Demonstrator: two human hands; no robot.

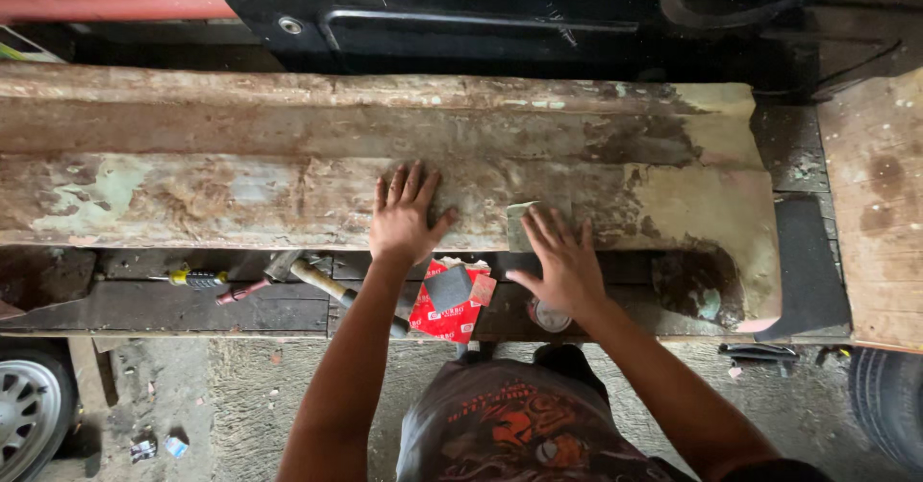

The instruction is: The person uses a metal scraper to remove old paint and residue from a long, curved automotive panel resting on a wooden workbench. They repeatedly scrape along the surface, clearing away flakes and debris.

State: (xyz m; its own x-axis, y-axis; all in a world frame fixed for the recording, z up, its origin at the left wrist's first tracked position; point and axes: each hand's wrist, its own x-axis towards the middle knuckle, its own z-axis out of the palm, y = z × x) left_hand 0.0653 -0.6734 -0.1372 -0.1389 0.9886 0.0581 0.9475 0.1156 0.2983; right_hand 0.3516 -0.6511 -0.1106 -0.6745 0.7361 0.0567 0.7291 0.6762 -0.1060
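Long weathered panel (288, 170), flaking pale green paint over rusty brown, lies flat across the tabletop (173, 304); long axis runs left to right, curved end at the right.

Below its near edge, from the left: a yellow-handled screwdriver (197, 277) lying left-right, a red-handled tool (245, 291) tilted, then a hammer (332, 287) with its handle angled down to the right.

Left hand (406, 215) lies palm-down on the panel near its front edge, fingers spread and pointing away from the person, gripping nothing.

Just below it, a red packet (444, 319) with a dark grey sheet (448, 287) on top.

Right hand (562, 263), fingers spread wide, presses a small greyish sanding sheet (519, 222) against the panel's near edge. A small round tin (551, 317) sits beneath the wrist; its contents cannot be made out.
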